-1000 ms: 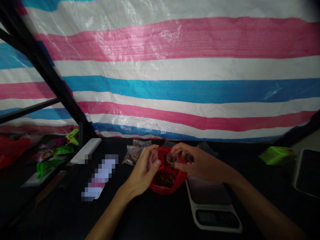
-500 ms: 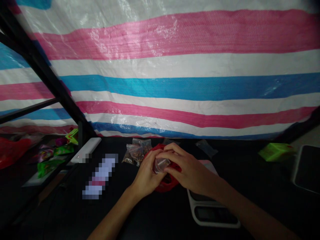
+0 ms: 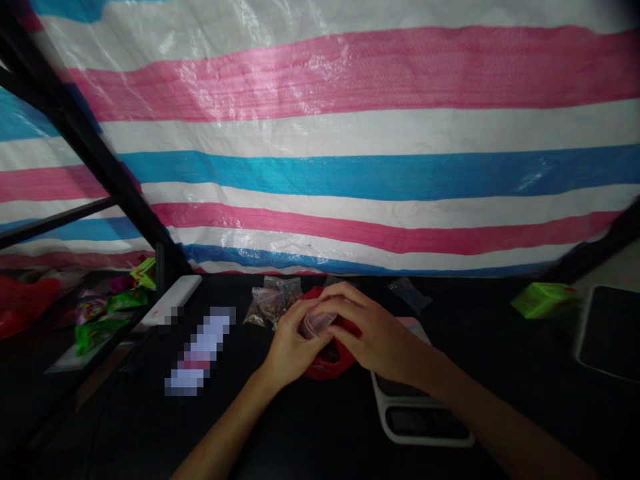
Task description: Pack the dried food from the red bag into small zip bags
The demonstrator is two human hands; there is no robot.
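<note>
Between my two hands is a small clear plastic bag (image 3: 318, 324), its mouth spread a little. My left hand (image 3: 290, 343) has its fingers closed on the bag's left side. From the right, my right hand (image 3: 367, 327) grips the same bag, fingers bent over its top and thumb at its near edge. Directly beneath lies a red plastic bag (image 3: 333, 370) with dark contents, partly hidden by my hands. Several filled clear zip bags (image 3: 273, 303) lie just beyond my left hand. A white kitchen scale (image 3: 425, 417) sits under my right forearm.
A flat clear bag (image 3: 410, 293) lies at the back of the black table. On the left are a blurred-out phone-like shape (image 3: 200, 353), a white bar (image 3: 173, 300) and green packets (image 3: 100, 330). A green box (image 3: 545, 301) and a dark panel (image 3: 610, 333) stand right.
The small clear bag has tilted and shows more of its opening between my fingers. My hands have shifted only slightly, and the camera view has moved a little.
</note>
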